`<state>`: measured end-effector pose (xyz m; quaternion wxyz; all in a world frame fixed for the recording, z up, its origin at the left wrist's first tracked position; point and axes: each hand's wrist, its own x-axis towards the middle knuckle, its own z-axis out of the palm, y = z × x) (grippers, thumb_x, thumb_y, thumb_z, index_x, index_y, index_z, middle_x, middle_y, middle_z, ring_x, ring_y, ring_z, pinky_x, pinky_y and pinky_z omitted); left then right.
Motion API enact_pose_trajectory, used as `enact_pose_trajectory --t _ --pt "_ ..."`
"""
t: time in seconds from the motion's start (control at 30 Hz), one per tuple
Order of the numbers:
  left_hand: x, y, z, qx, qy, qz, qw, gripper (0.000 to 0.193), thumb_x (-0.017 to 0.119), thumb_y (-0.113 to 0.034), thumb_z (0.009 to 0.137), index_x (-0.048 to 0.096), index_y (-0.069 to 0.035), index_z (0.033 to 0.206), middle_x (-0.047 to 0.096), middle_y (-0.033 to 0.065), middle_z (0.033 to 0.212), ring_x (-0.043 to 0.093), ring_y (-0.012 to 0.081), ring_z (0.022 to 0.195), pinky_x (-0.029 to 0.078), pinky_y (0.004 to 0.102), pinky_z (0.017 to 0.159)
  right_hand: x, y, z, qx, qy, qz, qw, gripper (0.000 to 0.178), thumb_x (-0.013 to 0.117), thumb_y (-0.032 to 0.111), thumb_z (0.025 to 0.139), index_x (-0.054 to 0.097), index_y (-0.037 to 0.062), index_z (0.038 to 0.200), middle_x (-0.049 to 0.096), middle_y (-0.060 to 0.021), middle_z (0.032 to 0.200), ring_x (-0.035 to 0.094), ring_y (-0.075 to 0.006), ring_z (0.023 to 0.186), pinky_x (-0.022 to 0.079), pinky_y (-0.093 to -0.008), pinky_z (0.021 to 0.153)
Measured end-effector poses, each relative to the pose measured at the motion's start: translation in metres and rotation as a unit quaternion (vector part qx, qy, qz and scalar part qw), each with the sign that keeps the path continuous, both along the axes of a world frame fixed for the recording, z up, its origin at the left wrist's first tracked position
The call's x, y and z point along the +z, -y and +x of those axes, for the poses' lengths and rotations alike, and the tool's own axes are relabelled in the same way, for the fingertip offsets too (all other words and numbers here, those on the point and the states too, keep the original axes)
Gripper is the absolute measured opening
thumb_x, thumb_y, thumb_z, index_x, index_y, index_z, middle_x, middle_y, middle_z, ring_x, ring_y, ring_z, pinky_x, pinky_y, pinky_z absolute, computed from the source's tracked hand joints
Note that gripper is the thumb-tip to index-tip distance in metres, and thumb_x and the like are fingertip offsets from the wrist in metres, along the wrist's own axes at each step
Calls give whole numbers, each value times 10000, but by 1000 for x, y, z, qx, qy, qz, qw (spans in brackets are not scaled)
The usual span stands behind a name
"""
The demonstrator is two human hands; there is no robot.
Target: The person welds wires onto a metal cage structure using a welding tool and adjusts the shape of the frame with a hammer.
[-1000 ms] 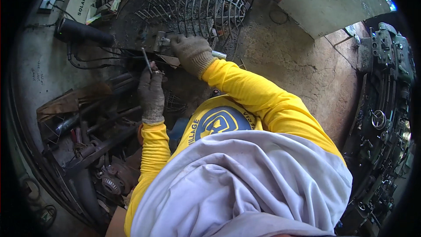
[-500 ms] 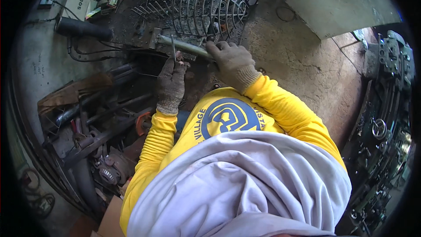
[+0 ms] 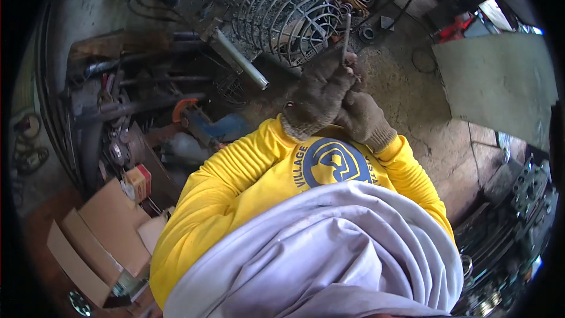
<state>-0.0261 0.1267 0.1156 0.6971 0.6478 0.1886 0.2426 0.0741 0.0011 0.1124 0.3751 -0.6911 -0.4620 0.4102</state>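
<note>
Both my hands wear dirty brown knit gloves and are pressed together in front of my chest. My left hand [image 3: 315, 97] is closed around a short thin metal rod [image 3: 346, 32], which sticks up past the fingertips. Bare fingertips poke through the glove. Tucked against it from the right is my right hand [image 3: 368, 119]; its fingers are mostly hidden behind the left, so their grip does not show. Beyond the hands lies a round cage of bent metal bars [image 3: 288, 9]. A metal pipe [image 3: 240, 59] juts toward me, with neither hand on it.
Scrap metal and tools [image 3: 126, 94] crowd the left side, with an orange-and-blue tool [image 3: 187, 109] among them. Cardboard [image 3: 115, 224] lies at the lower left. A pale sheet panel [image 3: 497, 85] stands at the right, above dark metal parts [image 3: 524, 200].
My right hand has let go of the pipe and come back toward my chest. The left has carried the thin rod rightward to meet it. The view has shifted to the right.
</note>
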Motion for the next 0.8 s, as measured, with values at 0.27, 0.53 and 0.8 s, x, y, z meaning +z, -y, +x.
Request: enact_pose_trajectory --t 0.27,0.53,0.8 --pt "-5 9 4 25 -100 -39 994 222 621 -119 1009 625 -31 1213 683 58 1059 656 135 946 553 278 816 -28 21 27 10 -34 79 996 339 634 254 963 659 69 1246 709 -221 1020 682 -416 945 532 -425 804" --pt "-14 -4 7 -22 -135 98 986 233 634 -160 1005 645 -15 1188 719 95 1022 686 160 930 558 297 817 -29 26 38 -52 -34 35 997 325 584 183 976 649 6 1241 708 -216 907 713 -335 822 544 -401 744" --pt "-2 -32 -14 -89 -135 246 956 235 676 -116 923 704 3 1124 737 189 966 737 288 887 574 374 774 -25 14 40 -153 -13 20 988 277 538 200 1012 674 -16 1118 658 -102 747 615 -163 631 488 -306 615"
